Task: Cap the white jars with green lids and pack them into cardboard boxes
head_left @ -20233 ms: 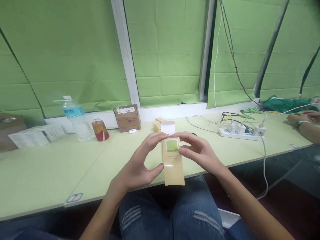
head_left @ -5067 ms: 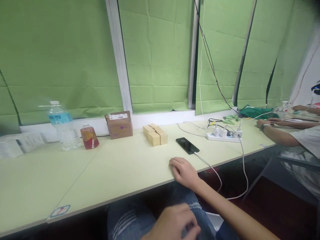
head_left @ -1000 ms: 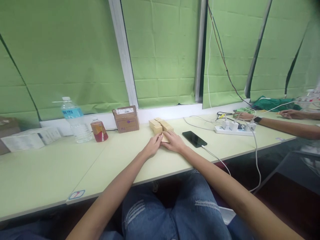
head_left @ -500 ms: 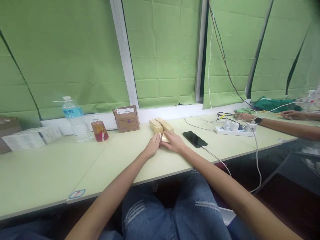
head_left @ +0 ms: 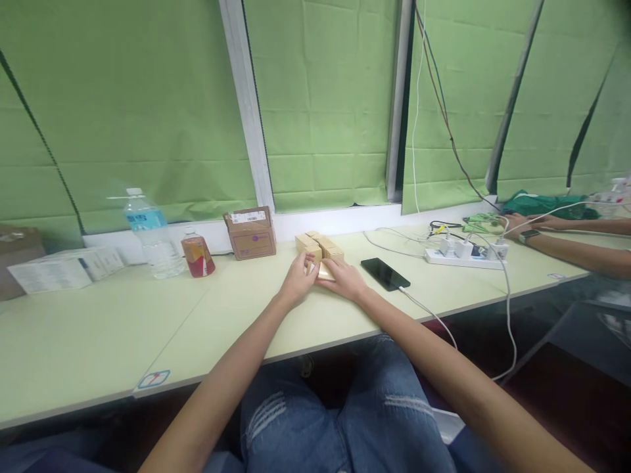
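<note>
A small tan cardboard box (head_left: 325,270) is between my two hands, just above or on the table; I cannot tell which. My right hand (head_left: 344,281) wraps round its right side, with the thumb below. At its left end, the bent fingers and thumb of my left hand (head_left: 296,282) pinch the edge, one finger lifted. Directly behind my hands stand several similar small boxes (head_left: 331,249) in two rows. Fingers cover part of the held box.
Right of my hands lies a black phone (head_left: 385,273) on a cable, near a white power strip (head_left: 463,259). A brown carton (head_left: 250,235), a red drink bottle (head_left: 198,255) and a water bottle (head_left: 156,240) stand left. Another person's hands (head_left: 517,225) reach in at far right.
My left fingers have lifted and spread a little at the box's left end. My right hand has stayed put. The other person's hands have shifted toward the green cloth.
</note>
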### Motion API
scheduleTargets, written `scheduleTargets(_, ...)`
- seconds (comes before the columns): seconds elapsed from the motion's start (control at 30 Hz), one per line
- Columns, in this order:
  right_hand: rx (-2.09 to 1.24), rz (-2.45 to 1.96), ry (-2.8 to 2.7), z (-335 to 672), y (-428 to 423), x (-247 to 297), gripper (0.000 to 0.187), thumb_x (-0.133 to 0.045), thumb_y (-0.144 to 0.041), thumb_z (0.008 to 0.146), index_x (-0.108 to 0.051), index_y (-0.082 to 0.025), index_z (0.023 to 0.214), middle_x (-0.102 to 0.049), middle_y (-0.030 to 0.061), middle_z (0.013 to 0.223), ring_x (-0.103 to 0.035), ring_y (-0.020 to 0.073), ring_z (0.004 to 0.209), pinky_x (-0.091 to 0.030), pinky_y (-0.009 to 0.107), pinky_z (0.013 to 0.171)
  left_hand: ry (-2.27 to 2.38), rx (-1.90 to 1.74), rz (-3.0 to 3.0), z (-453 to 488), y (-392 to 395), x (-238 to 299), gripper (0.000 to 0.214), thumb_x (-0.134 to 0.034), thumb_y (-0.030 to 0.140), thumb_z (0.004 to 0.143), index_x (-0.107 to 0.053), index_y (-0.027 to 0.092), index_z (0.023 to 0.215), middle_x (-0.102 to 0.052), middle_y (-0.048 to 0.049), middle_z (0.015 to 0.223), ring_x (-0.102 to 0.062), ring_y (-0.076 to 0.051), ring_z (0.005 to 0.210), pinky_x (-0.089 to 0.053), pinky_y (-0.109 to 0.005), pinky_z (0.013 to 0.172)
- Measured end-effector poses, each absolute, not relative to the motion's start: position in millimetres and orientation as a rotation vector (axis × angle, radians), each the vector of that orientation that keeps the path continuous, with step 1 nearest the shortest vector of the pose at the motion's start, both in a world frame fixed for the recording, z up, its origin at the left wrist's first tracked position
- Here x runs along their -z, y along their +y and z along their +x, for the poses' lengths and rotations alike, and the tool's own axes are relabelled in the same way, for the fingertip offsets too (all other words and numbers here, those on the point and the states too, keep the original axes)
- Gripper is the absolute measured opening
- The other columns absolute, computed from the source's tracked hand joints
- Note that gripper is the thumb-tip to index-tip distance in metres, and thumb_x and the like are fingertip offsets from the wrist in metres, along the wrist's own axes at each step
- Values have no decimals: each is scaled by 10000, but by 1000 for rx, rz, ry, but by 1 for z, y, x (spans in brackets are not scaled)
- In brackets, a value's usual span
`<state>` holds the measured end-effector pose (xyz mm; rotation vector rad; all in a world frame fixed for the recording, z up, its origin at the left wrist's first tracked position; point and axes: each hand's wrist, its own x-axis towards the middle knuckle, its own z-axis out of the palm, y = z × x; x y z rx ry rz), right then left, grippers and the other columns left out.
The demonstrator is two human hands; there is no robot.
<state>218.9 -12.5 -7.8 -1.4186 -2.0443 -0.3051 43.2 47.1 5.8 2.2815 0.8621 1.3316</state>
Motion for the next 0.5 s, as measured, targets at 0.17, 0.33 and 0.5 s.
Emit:
scheduleTargets(0.17, 328, -1400, -2091, 218, -16, 5, 668, -645, -582, 922, -449, -272, 1480, -666, 112, 1208, -651, 294, 1122, -560, 369, 832, 702, -1333, 2700, 36, 42, -14, 189, -535, 111, 845, -611, 196, 996, -647, -84, 1022, -557, -248, 1010, -459, -395, 932)
scheduleTargets(0.33, 373, -1401, -2106, 218, -14, 6, 551, -671, -572, 908, -579, -224, 1325, -674, 115, 1165, -652, 279, 1111, -560, 354, 828, 643, -1316, 2709, 36, 41, -13, 170, -508, 86, 848, -605, 193, 936, -631, -62, 961, -580, -222, 933, -462, -360, 879)
scheduleTargets(0.5, 365, -1384, -2096, 219, -10, 9, 600, -659, -607, 900, -554, -238, 1361, -678, 117, 1145, -663, 285, 1085, -568, 368, 805, 681, -1246, 2637, 35, 43, -9, 182, -471, 119, 898, -625, 192, 963, -618, -54, 967, -580, -185, 817, -464, -321, 778)
